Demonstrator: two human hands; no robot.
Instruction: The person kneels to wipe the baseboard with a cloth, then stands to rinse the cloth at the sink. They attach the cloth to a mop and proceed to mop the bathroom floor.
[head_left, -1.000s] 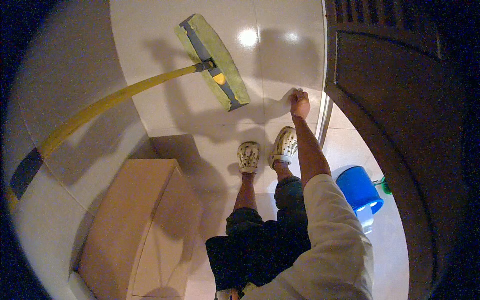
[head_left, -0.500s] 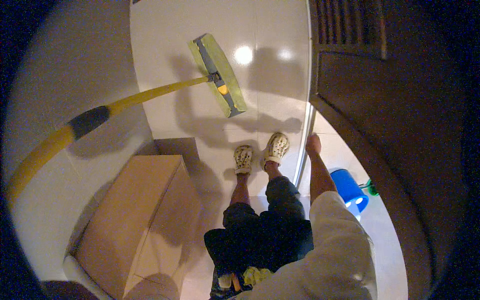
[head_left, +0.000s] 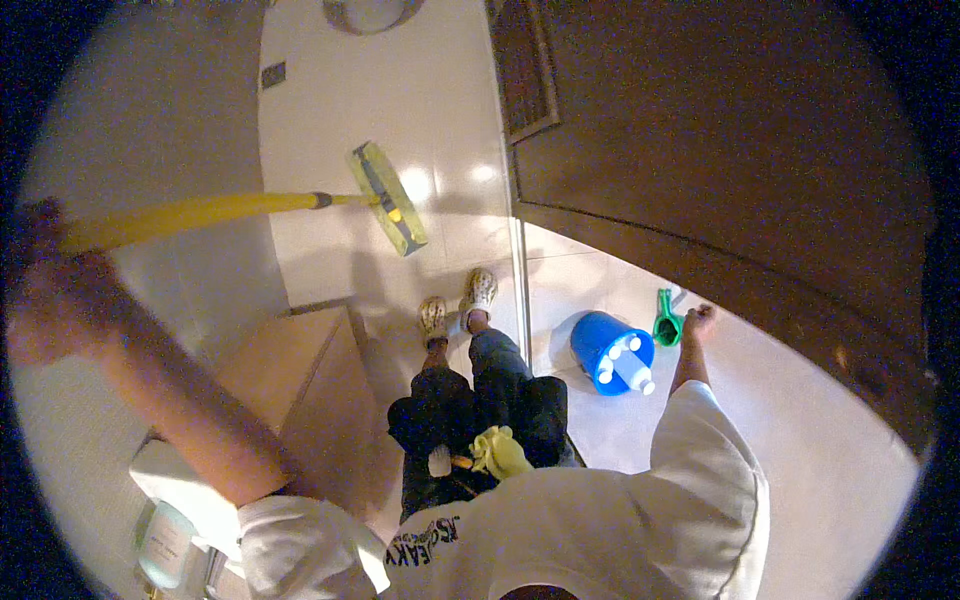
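Note:
A flat mop (head_left: 392,212) with a green-yellow pad lies against the tiled floor. Its long yellow handle reaches up to the left, where my left hand (head_left: 55,285), smeared by motion, is closed around the upper end. On the right, my right hand (head_left: 702,318) has its fingers curled beside the lower edge of the dark brown door (head_left: 720,130); whether it grips anything there is hidden. Next to that hand is a green plastic tool with a rounded end (head_left: 668,328). A blue bucket (head_left: 590,345) holding several white-capped bottles stands nearby.
A light wooden cabinet (head_left: 310,370) stands at the left, with a pale bottle (head_left: 165,545) on a white surface behind it. A metal threshold strip (head_left: 521,290) crosses the floor. A drain cover (head_left: 273,75) lies far left. Yellow cloth (head_left: 498,452) hangs at my waist.
The view has shifted right and back, so the bucket and green tool show more fully. My left hand has come into view on the mop handle. My right hand appears farther right.

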